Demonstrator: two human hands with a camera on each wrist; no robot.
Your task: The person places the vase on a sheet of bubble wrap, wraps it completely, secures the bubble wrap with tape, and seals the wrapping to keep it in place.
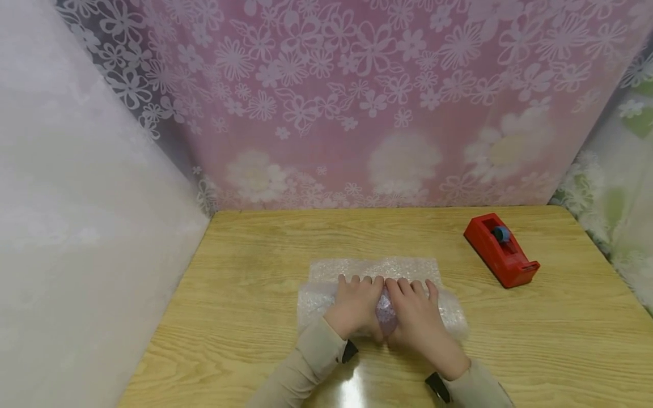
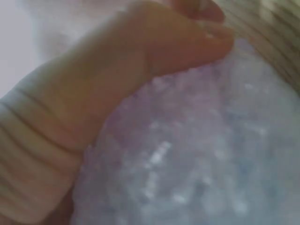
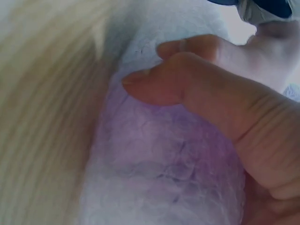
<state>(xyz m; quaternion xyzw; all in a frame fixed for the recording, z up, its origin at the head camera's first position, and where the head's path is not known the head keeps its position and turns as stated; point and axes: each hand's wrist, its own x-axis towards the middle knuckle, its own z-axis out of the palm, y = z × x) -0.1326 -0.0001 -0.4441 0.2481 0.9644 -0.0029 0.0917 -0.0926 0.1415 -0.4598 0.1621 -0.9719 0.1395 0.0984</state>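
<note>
A purplish object wrapped in clear bubble wrap (image 1: 386, 311) lies near the table's front middle, with a flat part of the sheet (image 1: 372, 269) spread behind it. My left hand (image 1: 359, 306) grips the roll from the left, fingers over its top and thumb on the near side. Close beside it, my right hand (image 1: 415, 317) grips the roll the same way from the right. The left wrist view shows the left thumb (image 2: 140, 47) against the wrap; in the right wrist view the right thumb (image 3: 187, 84) presses on the purple-tinted wrap (image 3: 154, 145). The layers blur what is inside.
A red tape dispenser (image 1: 502, 252) with a blue roll stands at the back right of the wooden table (image 1: 245, 272). Floral pink cloth (image 1: 326, 113) hangs behind the table's far edge, and pale cloth (image 1: 92, 198) hangs along the left side.
</note>
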